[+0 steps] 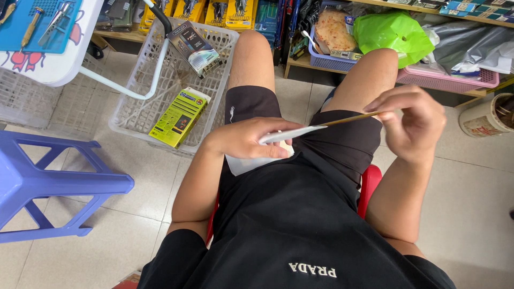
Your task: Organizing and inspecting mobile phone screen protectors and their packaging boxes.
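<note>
A blue plastic stool [48, 176] stands on the tiled floor [471, 203] at the person's left, well apart from the hands. Ahead, a white mesh basket [144, 115] holds a yellow-green box [179, 116] and a dark packet [194, 47]. A green plastic bag [393, 29] sits on the low shelf [305, 63] beyond the knees. Over the lap, the left hand [246, 140] pinches a white paper sleeve [292, 134], its grip closed on it. The right hand [415, 123] pinches the end of a thin brown stick [350, 118] that enters the sleeve.
</note>
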